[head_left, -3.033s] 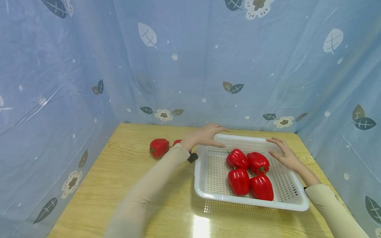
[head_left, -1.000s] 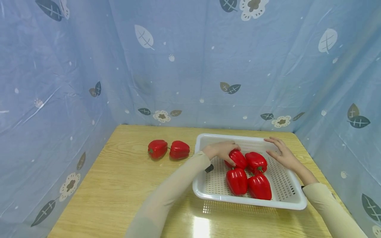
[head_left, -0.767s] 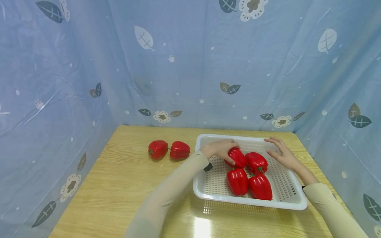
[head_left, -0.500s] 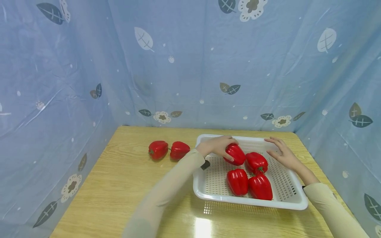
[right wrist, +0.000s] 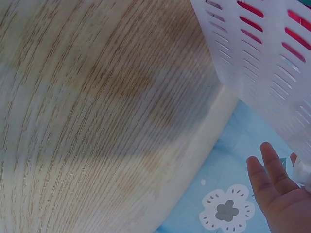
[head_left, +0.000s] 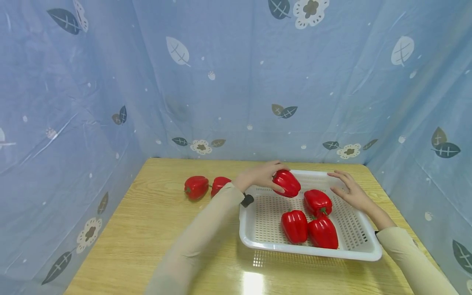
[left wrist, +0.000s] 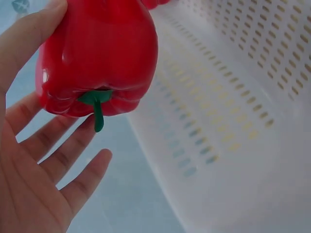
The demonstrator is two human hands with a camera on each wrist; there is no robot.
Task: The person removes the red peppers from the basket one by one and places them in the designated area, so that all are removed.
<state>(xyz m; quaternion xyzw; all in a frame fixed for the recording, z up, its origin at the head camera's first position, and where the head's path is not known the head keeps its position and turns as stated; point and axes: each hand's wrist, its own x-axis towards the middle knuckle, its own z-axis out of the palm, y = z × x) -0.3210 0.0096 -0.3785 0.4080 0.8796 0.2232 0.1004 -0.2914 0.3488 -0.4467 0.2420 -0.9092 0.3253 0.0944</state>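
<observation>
Held between the thumb and fingers of my left hand (head_left: 259,174) is a red bell pepper (head_left: 287,183), raised over the back left of a white perforated basket (head_left: 295,248). Seen from the left wrist, the pepper (left wrist: 104,53) points its green stem toward the palm of the left hand (left wrist: 39,189). Several other red peppers lie in the basket, one (head_left: 294,226) at the front. At the basket's right side my right hand (head_left: 352,194) has its fingers loosely spread and holds nothing. The right wrist view shows this hand (right wrist: 284,206) beside the basket's outer wall (right wrist: 257,92).
Left of the basket, two more red peppers rest on the wooden table (head_left: 147,229): one pepper (head_left: 196,187) in full sight, the other (head_left: 220,184) partly behind the left forearm. A patterned blue curtain (head_left: 221,94) encloses the table's back and sides.
My left hand reached into the basket, took hold of the back-left pepper and raised it up and to the left, away from the others. The right hand has stayed in place.
</observation>
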